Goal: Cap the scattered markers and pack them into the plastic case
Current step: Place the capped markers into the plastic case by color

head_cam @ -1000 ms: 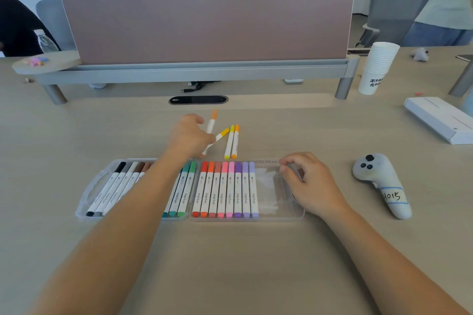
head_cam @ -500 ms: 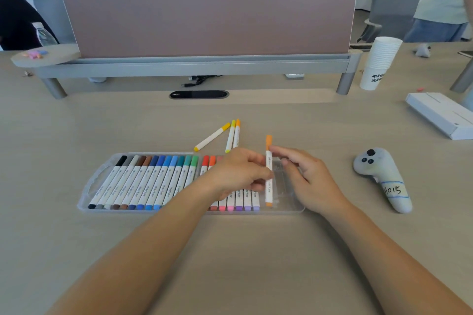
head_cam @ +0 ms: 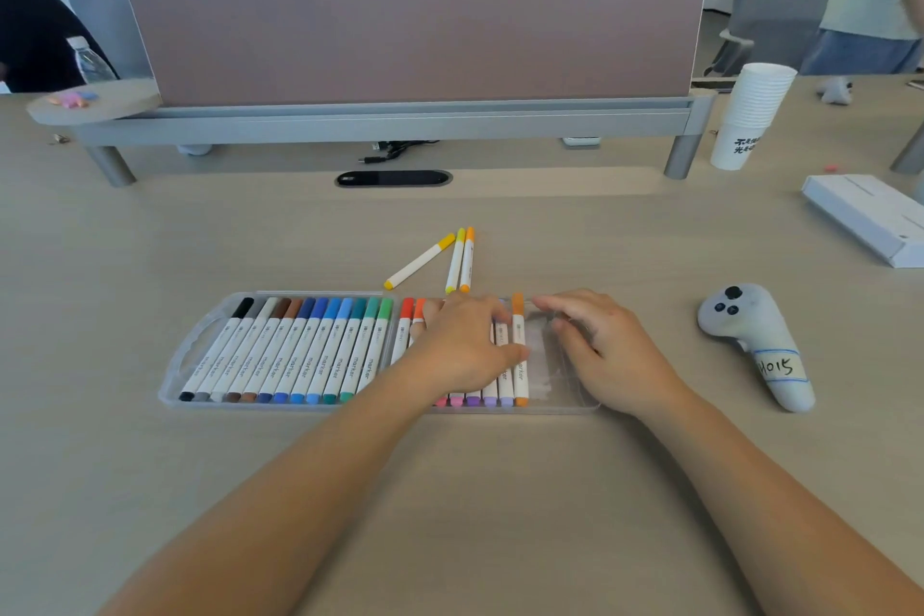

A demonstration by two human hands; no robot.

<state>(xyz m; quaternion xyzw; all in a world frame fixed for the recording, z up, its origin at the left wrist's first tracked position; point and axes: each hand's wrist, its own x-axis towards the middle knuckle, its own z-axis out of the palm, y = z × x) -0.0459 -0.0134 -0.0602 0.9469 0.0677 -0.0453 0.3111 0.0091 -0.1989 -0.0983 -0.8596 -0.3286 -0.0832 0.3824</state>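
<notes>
Working at a pale desk (head_cam: 450, 490), with the plastic case (head_cam: 555, 375) lying flat at the centre, long side running 9 to 3 o'clock. Laying the left hand (head_cam: 465, 340) palm-down over the red-to-purple markers (head_cam: 406, 313) in the case's 3 o'clock half, fingers spread and nearly straight, thumb touching the orange marker (head_cam: 520, 378) at the 3 o'clock end of that row. Covering the middles of those markers, leaving only some caps at 12 o'clock and coloured ends at 6 o'clock in sight. Crossing the case's 6 o'clock edge with the left forearm and hiding part of it.

Resting the right hand (head_cam: 615, 355) on the bare clear stretch of the case at 3 o'clock of the orange marker, fingers loosely bent, tips touching the plastic, gripping nothing.

Leaving the black-to-green markers (head_cam: 300, 350) uncovered in the 9 o'clock half, packed side by side, caps toward 12 o'clock.

Lying loose on the desk just at 12 o'clock of the case, all capped: a slanted yellow marker (head_cam: 419, 262), then a lemon-capped marker (head_cam: 455, 263) and an amber-capped marker (head_cam: 467, 260) side by side.

Sitting at 3 o'clock, well apart from the case: a grey controller (head_cam: 755, 345) bearing a handwritten label. Lying at 2 o'clock: a white box (head_cam: 865, 215), with a stack of paper cups (head_cam: 752, 115) beyond it. Standing across 12 o'clock: a mauve divider panel (head_cam: 415, 25) on a grey rail, with a black cable slot (head_cam: 394, 178) between it and the loose markers. Standing at 10 o'clock: a water bottle (head_cam: 90, 63).
</notes>
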